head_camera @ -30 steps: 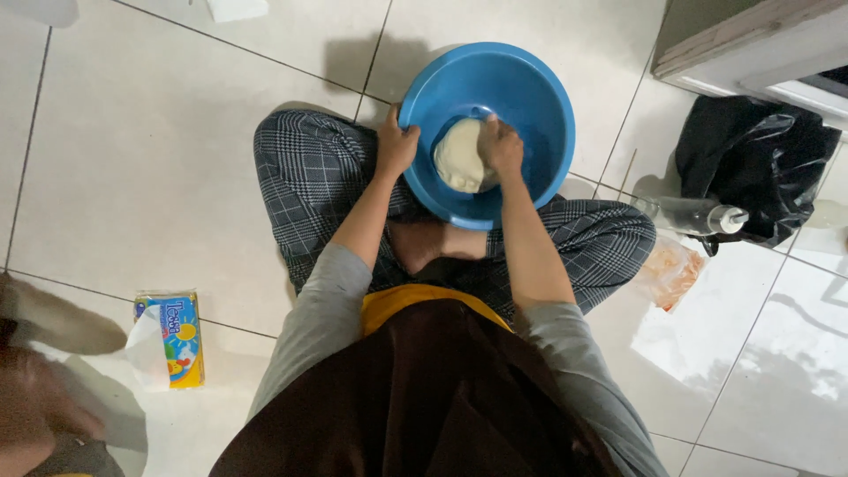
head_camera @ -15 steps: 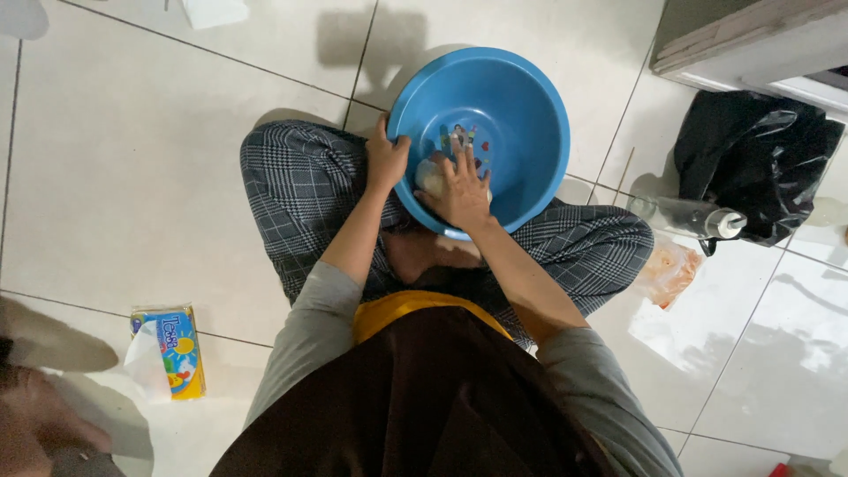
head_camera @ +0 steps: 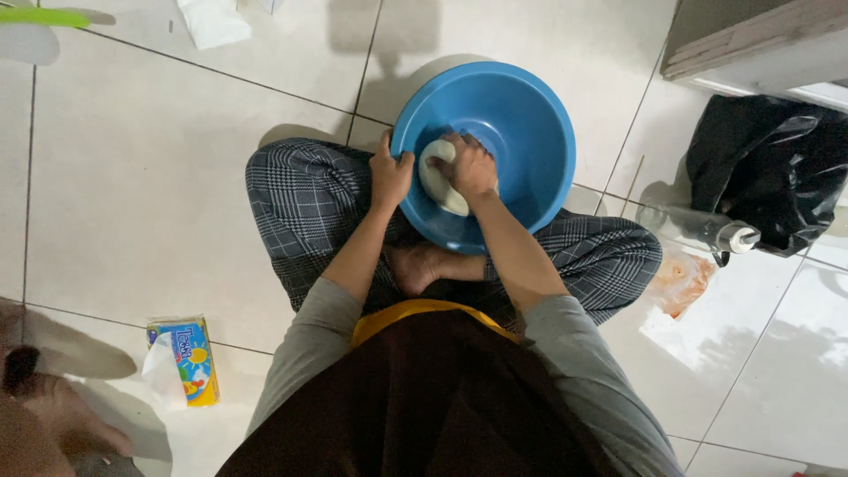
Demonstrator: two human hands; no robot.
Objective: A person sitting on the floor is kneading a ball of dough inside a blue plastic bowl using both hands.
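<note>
Since half a second ago our right hand (head_camera: 468, 166) has curled from flat into a fist pressing the pale dough (head_camera: 439, 181) against the blue basin (head_camera: 521, 115) floor; our left hand (head_camera: 389, 172) clamps the near rim (steadying it), basin propped on crossed legs (head_camera: 300, 203).

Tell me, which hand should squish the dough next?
Probably the right hand: it already lies on the pale dough inside the blue basin. The left hand grips the basin's near rim, steadying it, so it seems better left there.
</note>
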